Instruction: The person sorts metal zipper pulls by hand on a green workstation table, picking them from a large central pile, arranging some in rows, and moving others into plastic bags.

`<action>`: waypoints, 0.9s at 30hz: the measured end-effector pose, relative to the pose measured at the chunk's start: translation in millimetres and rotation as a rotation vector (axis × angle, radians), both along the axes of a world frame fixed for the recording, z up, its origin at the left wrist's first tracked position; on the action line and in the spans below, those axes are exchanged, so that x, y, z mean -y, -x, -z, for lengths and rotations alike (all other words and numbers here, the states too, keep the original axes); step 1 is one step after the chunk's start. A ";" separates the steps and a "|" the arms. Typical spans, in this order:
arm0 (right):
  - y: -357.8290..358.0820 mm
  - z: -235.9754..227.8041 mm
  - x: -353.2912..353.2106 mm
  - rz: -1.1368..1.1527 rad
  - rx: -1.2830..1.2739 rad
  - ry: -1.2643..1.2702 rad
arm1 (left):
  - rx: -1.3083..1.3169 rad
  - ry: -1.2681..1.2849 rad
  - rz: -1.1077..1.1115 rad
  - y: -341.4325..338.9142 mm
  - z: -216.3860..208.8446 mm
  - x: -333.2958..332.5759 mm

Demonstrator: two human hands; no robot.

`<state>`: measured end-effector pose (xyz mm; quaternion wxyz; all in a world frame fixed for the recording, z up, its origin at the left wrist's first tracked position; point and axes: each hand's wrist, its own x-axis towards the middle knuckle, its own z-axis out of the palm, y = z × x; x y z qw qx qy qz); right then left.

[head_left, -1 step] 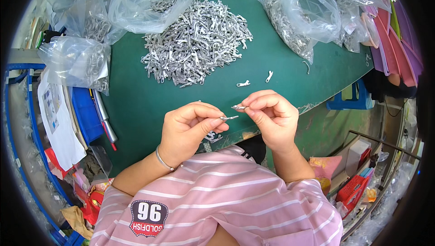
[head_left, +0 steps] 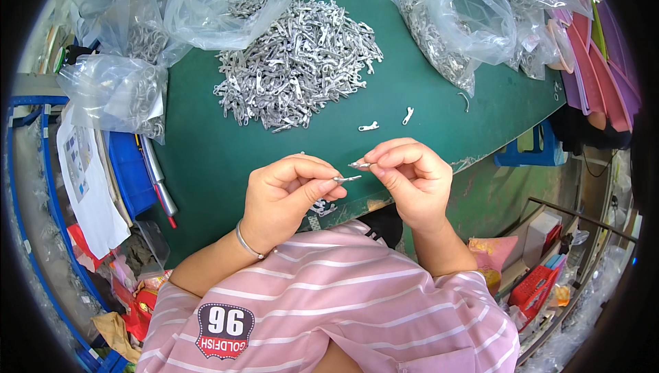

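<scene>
Between the thumb and fingers of my left hand (head_left: 287, 188) is a small silver metal clasp piece (head_left: 350, 178), its free end pointing right. My right hand (head_left: 414, 179) pinches another small metal piece (head_left: 358, 165), held just above and close to the first; whether they touch I cannot tell. Both hands hover over the near edge of the green table (head_left: 199, 167). Beyond them lies a big heap of similar silver pieces (head_left: 295, 64). Two loose pieces, one flat clasp (head_left: 368, 126) and one slanted clasp (head_left: 408, 115), rest beyond my right hand. Several more pieces (head_left: 322, 207) lie partly hidden by my left hand.
Clear plastic bags of metal parts stand at the far left (head_left: 117, 95) and far right (head_left: 446, 50). A blue tray (head_left: 130, 170), pens (head_left: 159, 184) and a paper sheet (head_left: 89, 181) are at the left edge. A blue stool (head_left: 532, 148) stands beyond the right edge.
The metal piece in my right hand has shifted very slightly to the left. My left hand and everything else look the same.
</scene>
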<state>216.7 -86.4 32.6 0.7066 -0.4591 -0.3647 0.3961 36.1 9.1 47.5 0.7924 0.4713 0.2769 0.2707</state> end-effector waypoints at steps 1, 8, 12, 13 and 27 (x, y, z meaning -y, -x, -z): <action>0.4 -0.6 0.4 -0.007 0.008 -0.009 | 0.005 -0.009 -0.003 0.1 0.0 0.6; 2.0 -6.9 0.7 -0.008 0.088 0.020 | 0.037 -0.017 -0.007 -0.1 0.1 1.6; 2.7 -6.5 1.9 -0.025 0.054 0.017 | 0.047 0.003 -0.005 0.6 -0.2 1.4; 2.6 -6.1 2.1 -0.029 0.042 0.017 | 0.040 0.008 -0.006 0.9 -0.3 1.3; 3.9 -10.7 -1.9 -0.080 0.055 0.004 | 0.042 -0.066 -0.033 -1.6 0.2 2.9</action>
